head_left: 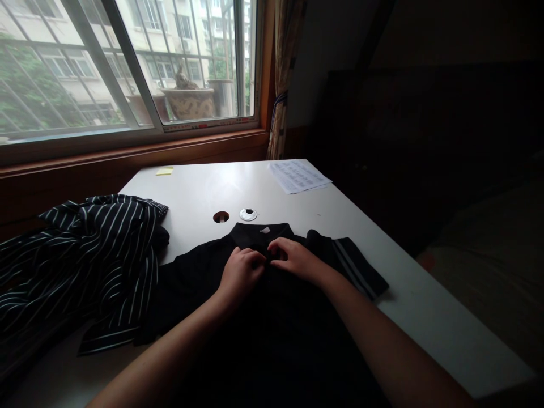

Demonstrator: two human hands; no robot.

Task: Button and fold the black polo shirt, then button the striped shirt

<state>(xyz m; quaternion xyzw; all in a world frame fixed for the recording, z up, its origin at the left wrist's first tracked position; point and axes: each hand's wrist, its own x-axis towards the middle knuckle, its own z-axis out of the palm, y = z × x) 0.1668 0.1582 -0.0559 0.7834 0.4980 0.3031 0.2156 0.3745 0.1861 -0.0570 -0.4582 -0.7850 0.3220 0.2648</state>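
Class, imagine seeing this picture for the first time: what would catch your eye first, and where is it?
Probably the bright window at the upper left, against the dark room. Next, the left hand and right hand meet near the collar of a black shirt on the white table. Striped cloth lies heaped at the left.

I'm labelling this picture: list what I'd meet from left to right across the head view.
Striped clothing, left hand, right hand, black sleeve end with grey stripes. The black shirt, spanning several, is omitted.
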